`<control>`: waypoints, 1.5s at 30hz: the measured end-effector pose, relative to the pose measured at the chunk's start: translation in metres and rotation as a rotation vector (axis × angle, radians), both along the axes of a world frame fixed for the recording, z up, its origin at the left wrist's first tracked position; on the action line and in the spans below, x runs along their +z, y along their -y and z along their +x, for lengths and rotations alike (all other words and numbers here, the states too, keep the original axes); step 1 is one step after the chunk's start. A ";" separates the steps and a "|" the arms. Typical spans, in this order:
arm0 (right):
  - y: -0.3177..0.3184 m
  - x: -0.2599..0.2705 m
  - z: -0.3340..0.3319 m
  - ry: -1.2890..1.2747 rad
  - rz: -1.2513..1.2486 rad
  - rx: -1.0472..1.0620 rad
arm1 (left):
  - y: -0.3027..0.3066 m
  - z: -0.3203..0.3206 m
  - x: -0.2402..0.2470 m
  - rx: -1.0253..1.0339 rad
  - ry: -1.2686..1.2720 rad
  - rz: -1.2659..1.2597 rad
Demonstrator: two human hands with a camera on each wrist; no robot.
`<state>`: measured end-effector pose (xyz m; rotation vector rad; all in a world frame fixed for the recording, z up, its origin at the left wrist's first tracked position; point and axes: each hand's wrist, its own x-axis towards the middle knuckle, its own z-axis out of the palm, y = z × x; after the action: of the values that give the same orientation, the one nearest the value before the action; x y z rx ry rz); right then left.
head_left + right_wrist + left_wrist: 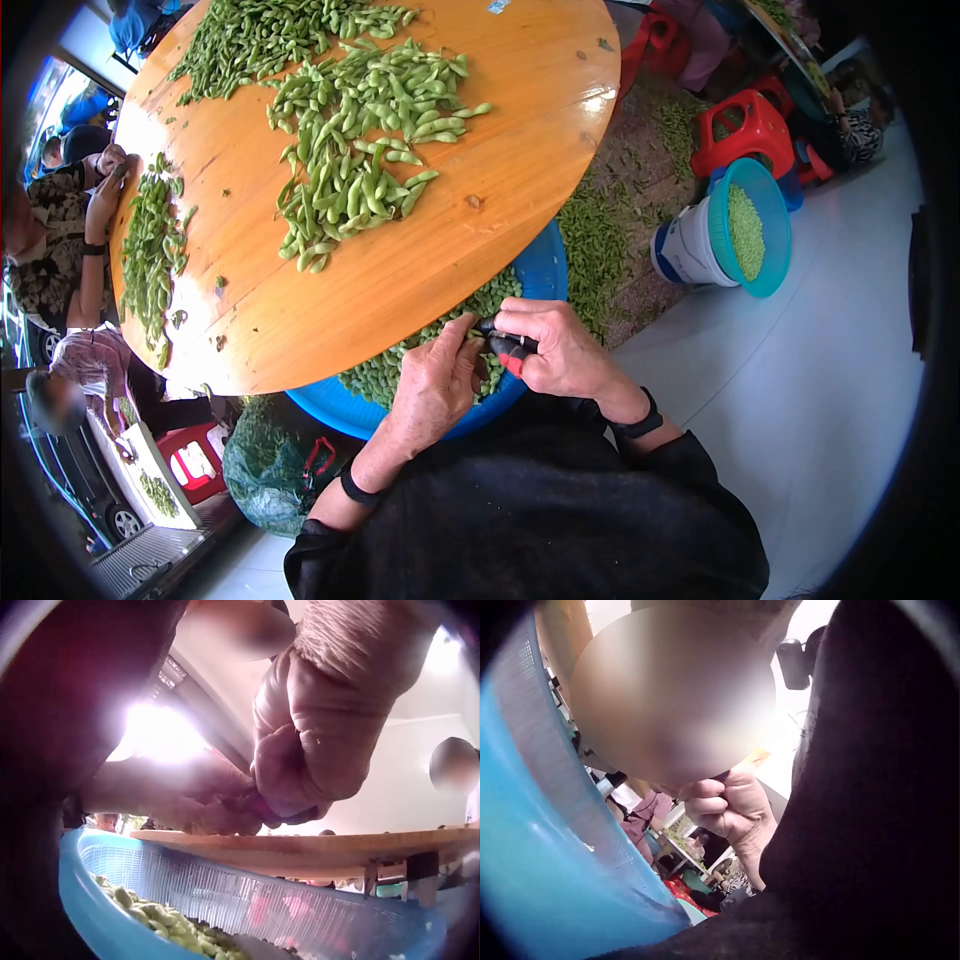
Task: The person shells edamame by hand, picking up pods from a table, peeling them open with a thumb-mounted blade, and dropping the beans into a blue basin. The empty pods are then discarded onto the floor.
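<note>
In the head view my right hand (pixel 560 345) grips a small hand tool (pixel 512 348) with black and red handles. At the tool's tip, the thumb and fingers of my left hand (pixel 435 385) pinch a green soybean pod, mostly hidden by the fingers. Both hands are close together over a blue basket (pixel 548 268) of shelled green soybeans (pixel 372 378), partly under the table edge. The right wrist view shows my right hand (pixel 322 735) curled above the basket. Large piles of soybean pods (pixel 355 130) lie on the round wooden table (pixel 480 220).
A green mesh bag (pixel 265 470) sits at the lower left. Empty pods (pixel 595 260) litter the floor at right, near a white bucket (pixel 690 250) topped by a teal basin (pixel 775 250) of beans. Red stools (pixel 740 135) stand beyond. Another person (pixel 75 230) works at the table's left.
</note>
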<state>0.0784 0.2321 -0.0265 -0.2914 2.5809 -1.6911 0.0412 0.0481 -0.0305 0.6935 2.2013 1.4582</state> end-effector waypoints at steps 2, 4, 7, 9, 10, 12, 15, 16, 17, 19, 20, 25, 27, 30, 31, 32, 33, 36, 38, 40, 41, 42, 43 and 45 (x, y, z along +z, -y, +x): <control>0.000 0.000 0.001 0.036 0.001 -0.014 | 0.004 0.000 -0.006 -0.009 0.077 0.037; 0.003 -0.002 0.004 0.032 0.015 -0.040 | 0.004 0.000 -0.006 -0.017 0.152 0.075; 0.018 -0.010 0.011 -0.016 0.051 -0.122 | -0.001 0.002 -0.006 0.106 0.580 0.189; 0.028 -0.014 0.014 -0.059 0.073 -0.175 | -0.002 0.005 -0.018 0.232 0.780 0.357; 0.032 -0.016 0.015 -0.088 0.116 -0.198 | -0.003 0.007 -0.021 0.234 0.782 0.357; 0.034 -0.019 0.017 -0.087 0.212 -0.181 | -0.005 0.009 -0.024 0.309 0.851 0.470; 0.037 -0.021 0.016 -0.128 0.172 -0.222 | -0.008 0.011 -0.029 0.372 0.904 0.524; 0.038 -0.021 0.016 -0.128 0.173 -0.219 | -0.010 0.011 -0.028 0.374 0.905 0.526; 0.039 -0.022 0.015 -0.138 0.168 -0.222 | -0.013 0.010 -0.025 0.409 0.932 0.530; 0.039 -0.023 0.014 -0.148 0.163 -0.222 | -0.013 0.009 -0.024 0.446 0.960 0.534; 0.038 -0.023 0.013 -0.139 0.166 -0.227 | -0.012 0.007 -0.026 0.429 0.990 0.554; 0.026 -0.017 0.009 -0.072 0.101 -0.252 | -0.016 0.008 -0.024 0.478 1.044 0.638; 0.024 -0.020 0.008 -0.031 0.070 -0.267 | -0.009 0.007 -0.034 0.347 1.034 0.664; 0.025 -0.022 0.006 -0.084 0.006 -0.282 | -0.007 0.006 -0.037 0.337 1.040 0.680; 0.026 -0.022 0.005 -0.083 0.004 -0.281 | -0.008 0.006 -0.040 0.339 1.040 0.679; 0.027 -0.020 0.005 -0.106 0.003 -0.280 | -0.008 0.007 -0.044 0.377 1.043 0.687; 0.027 -0.019 0.004 -0.129 0.002 -0.280 | -0.009 0.008 -0.046 0.413 1.046 0.695; 0.018 -0.017 0.004 -0.081 -0.052 -0.283 | -0.005 0.006 -0.040 0.315 1.000 0.687; 0.002 -0.008 0.005 -0.075 0.020 -0.376 | 0.008 0.007 -0.037 0.169 0.831 0.484; -0.027 -0.007 0.007 -0.101 0.200 -0.503 | 0.015 0.004 -0.010 -0.065 0.481 0.038; -0.045 -0.007 0.010 -0.118 0.340 -0.572 | 0.020 0.003 -0.001 -0.053 0.471 0.035; -0.061 -0.008 0.012 -0.088 0.498 -0.633 | 0.028 0.002 0.005 -0.177 0.200 -0.007; -0.075 -0.010 0.014 -0.058 0.656 -0.692 | 0.034 0.001 0.014 -0.296 -0.070 -0.052; -0.097 -0.018 0.019 -0.041 0.735 -0.732 | 0.046 -0.012 0.036 -0.075 -0.102 -0.042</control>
<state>0.0976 0.3287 -0.0448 0.7219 3.3142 -0.6540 0.0293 0.0024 0.0054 0.8438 2.2496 1.3639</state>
